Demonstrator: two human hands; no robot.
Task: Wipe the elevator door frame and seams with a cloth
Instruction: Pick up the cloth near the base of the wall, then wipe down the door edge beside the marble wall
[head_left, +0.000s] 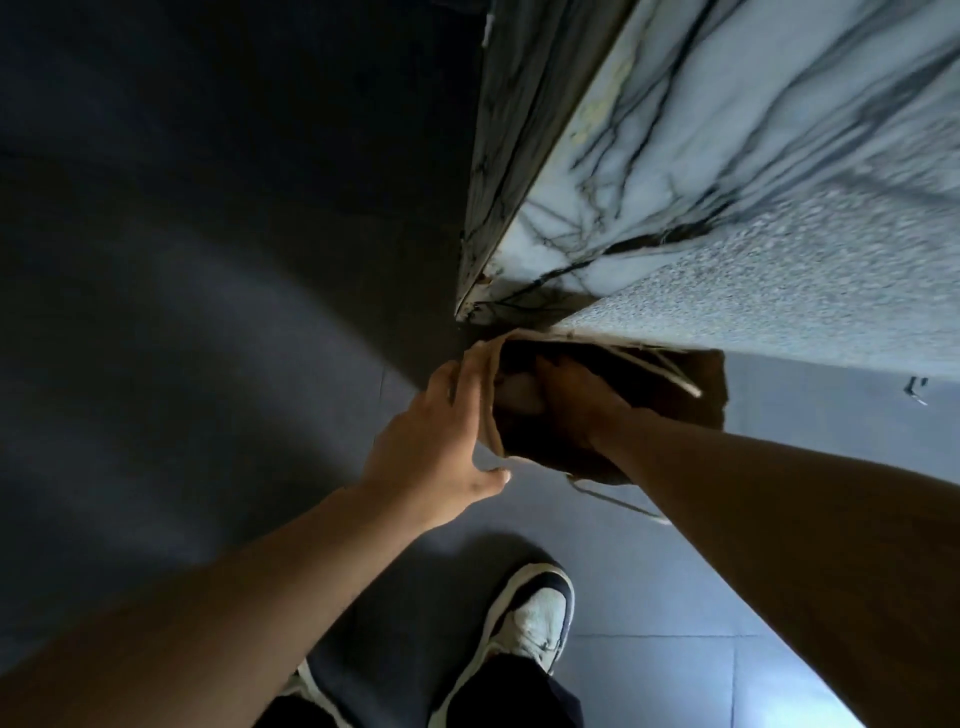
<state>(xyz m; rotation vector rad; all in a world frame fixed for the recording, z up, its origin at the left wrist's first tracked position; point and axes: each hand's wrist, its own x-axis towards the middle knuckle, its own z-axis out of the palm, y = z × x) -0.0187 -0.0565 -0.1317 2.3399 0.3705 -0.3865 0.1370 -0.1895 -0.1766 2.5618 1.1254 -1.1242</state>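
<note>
A brown paper bag (696, 395) with pale cord handles stands on the floor against the foot of a white marble frame (675, 171) with dark veins. My left hand (436, 447) holds the bag's near rim, pulling the mouth wide. My right hand (576, 400) reaches down inside the bag, fingers curled in the dark interior; whether it grips anything there is hidden. No cloth shows in view.
Grey floor tiles (675, 597) spread below, dark shadow to the left. My white and black shoe (535, 618) stands just behind the bag. A speckled grey panel (779, 291) meets the marble above the bag. A small dark object (915, 387) lies at right.
</note>
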